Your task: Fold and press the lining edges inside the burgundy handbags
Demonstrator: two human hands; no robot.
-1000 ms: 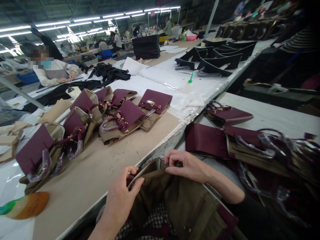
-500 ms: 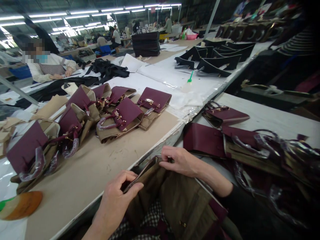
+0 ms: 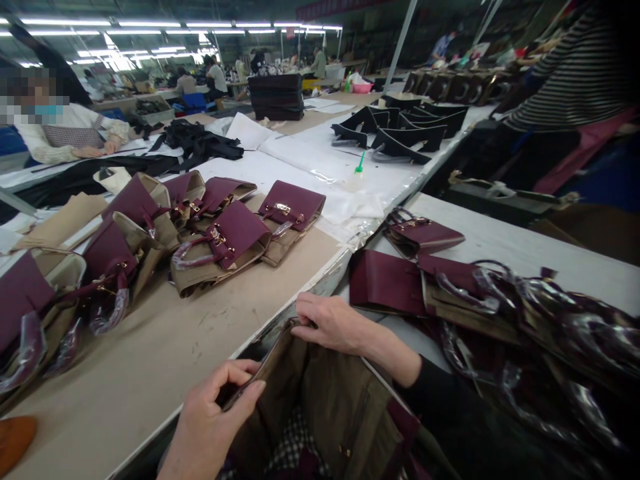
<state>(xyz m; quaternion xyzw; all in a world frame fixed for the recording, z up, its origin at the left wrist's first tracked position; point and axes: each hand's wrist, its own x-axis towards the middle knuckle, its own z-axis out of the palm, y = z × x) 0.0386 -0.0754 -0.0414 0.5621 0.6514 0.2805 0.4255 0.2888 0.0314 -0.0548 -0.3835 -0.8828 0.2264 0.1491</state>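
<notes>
A handbag (image 3: 345, 393) with an olive-brown lining and burgundy outside lies open toward me, low in the head view. My left hand (image 3: 215, 407) pinches its top edge between thumb and fingers. Farther along the same edge, at the bag's corner, my right hand (image 3: 330, 323) has its fingers closed on the rim. A small gold zip pull shows inside the lining. Checked cloth shows below, through the gap in the bag. Most of the bag's outside is hidden beneath the hands and the frame's lower edge.
Several burgundy handbags (image 3: 240, 233) lie on the tan-covered table (image 3: 200, 353) at left. More bags (image 3: 385, 283) are piled at right, handles in clear plastic. A green-tipped bottle (image 3: 359, 165) stands near black bag pieces (image 3: 410, 130). Co-workers sit at far left and stand at right.
The view has turned slightly to the right, so the tables and bags appear farther left. Both hands keep hold of the bag's edge, which now looks straighter between them.
</notes>
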